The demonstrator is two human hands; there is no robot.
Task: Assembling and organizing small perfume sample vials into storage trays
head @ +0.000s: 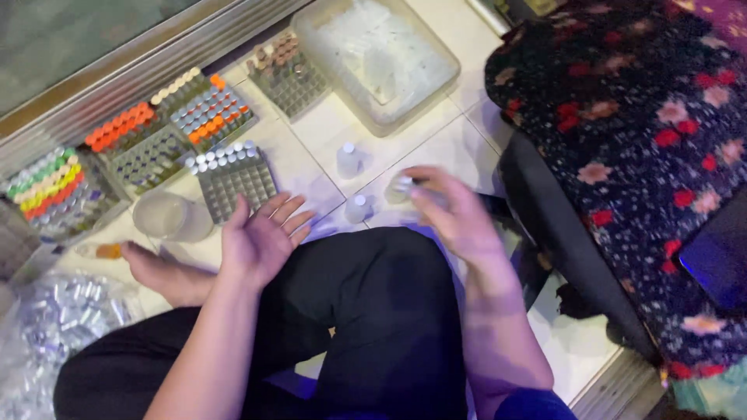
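Note:
My left hand (261, 237) rests palm up over my black-trousered knee, fingers spread, holding nothing. My right hand (451, 210) is blurred and reaches down to the tiled floor, its fingers closed around a small clear vial with a silver cap (400, 187). Two more small clear vials (348, 159) (357, 208) stand on the tiles just left of that hand. A grey grid tray (237, 183) with a row of silver-capped vials along its far edge lies beyond my left hand.
Several trays of vials with orange, silver, green, yellow and red caps (194, 109) line the metal door track. A clear plastic tub (373, 58) sits farther back, a clear round lid (167, 216) near my bare foot (163, 272). A flowered cushion (638, 140) fills the right.

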